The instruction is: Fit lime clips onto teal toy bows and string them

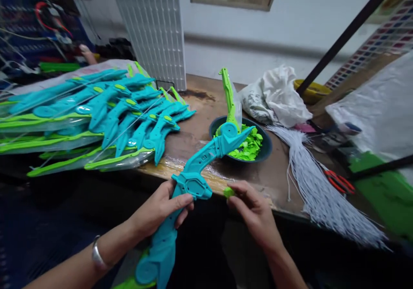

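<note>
My left hand [159, 209] is wrapped round the grip of a teal toy bow [196, 164] with green limb tips, held at the table's front edge. The bow's upper limb reaches over a dark bowl [267, 147] of small green plastic pieces [250, 147]. My right hand [250, 207] pinches one small green piece [229, 191] just right of the bow's teal centre block. A silver bracelet sits on my left wrist.
A stack of finished teal and green bows [97, 116] lies on the left. A bundle of white strings [318, 185] and red scissors [338, 181] lie at the right. Behind are crumpled plastic bags [275, 95] and a white grille panel [151, 30].
</note>
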Motion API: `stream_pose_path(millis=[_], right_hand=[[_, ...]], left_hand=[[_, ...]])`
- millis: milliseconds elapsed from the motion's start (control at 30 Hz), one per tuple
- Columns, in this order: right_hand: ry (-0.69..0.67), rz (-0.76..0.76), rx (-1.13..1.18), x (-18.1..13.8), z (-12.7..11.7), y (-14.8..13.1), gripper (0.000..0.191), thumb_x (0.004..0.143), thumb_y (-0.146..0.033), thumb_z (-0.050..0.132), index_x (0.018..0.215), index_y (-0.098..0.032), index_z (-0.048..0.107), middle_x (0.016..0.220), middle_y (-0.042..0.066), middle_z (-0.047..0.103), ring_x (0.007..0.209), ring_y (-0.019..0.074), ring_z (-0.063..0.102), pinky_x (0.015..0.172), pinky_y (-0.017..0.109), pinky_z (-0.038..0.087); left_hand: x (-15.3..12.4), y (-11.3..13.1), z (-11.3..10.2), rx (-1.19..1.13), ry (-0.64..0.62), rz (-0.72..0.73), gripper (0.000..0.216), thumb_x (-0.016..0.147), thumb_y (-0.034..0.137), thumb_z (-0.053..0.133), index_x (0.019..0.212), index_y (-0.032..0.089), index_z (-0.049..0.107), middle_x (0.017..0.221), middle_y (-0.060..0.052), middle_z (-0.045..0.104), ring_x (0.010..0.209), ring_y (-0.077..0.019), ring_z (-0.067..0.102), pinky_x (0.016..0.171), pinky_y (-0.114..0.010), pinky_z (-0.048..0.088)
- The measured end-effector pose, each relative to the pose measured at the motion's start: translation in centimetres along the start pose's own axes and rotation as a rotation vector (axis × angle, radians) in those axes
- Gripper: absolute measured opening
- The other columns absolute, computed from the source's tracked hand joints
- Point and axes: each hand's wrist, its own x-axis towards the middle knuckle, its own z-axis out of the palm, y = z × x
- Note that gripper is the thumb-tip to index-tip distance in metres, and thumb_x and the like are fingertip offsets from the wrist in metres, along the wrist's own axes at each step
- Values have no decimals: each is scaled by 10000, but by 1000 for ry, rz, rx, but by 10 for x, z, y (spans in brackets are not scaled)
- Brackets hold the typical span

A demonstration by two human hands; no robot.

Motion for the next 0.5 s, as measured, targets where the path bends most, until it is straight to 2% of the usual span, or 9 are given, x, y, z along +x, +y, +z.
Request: stream_pose_path(millis=[67,133,200,300,500], right_hand=[[5,-22,39,-15,9,-14,259,955,-233,633,1193,-326,680,1123,8,687,1017,160,671,875,260,551],[13,-17,69,-21,17,-26,316,949,-191,644,1222,-352,657,1114,-10,695,1019,146,670,898,254,540],[18,-36,58,-21,22,-35,271,947,-174,650,1169,-328,665,1059,-13,692,975,138,670,866,247,540],[18,-124,-44,-17,28,-43,202,953,-142,631,1087,-273,704,1062,17,648,998,143,641,862,251,530],[73,-246,-203,-15,43,-44,291,964,-59,583,1178,-223,692,1047,53,610,964,131,626,822,237,538]], left_hand=[[2,-5,3,36,-22,-8,368,848,490,710,849,144,584,685,-21,660,414,-78,511,402,-195,376],[2,-9,7,88,-44,-3,359,876,498,672,869,153,575,584,3,621,424,-92,502,427,-202,383],[2,-13,12,129,-52,-12,350,900,500,637,880,158,566,502,22,573,434,-105,490,447,-208,389],[0,-17,17,125,-39,-20,344,907,501,621,909,162,564,526,19,587,456,-115,502,451,-212,394],[-6,-19,24,151,-37,15,296,912,461,608,878,171,560,548,18,596,503,-132,539,508,-231,441]])
